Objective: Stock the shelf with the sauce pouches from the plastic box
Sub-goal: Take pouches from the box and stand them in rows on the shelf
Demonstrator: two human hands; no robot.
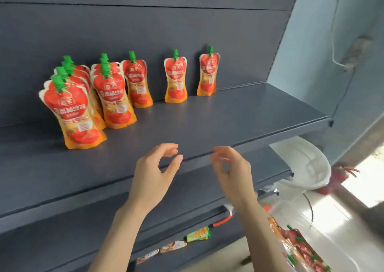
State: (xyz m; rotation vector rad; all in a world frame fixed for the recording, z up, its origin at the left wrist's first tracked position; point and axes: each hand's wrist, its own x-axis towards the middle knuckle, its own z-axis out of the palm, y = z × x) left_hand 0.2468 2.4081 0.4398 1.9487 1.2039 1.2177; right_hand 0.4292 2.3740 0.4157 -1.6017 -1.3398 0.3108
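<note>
Loosely curled, left hand [153, 174] and right hand [233, 173] hover empty — before the shelf [228, 116].

one view only, from the camera on my head: wide-angle, facing forward and down, tilted so the shelf [228, 116] slants up to the right. it sits close, with my left hand [153, 174] and right hand [232, 172] in the lower middle (the plastic box [340, 257] just shows at the bottom right corner).
</note>
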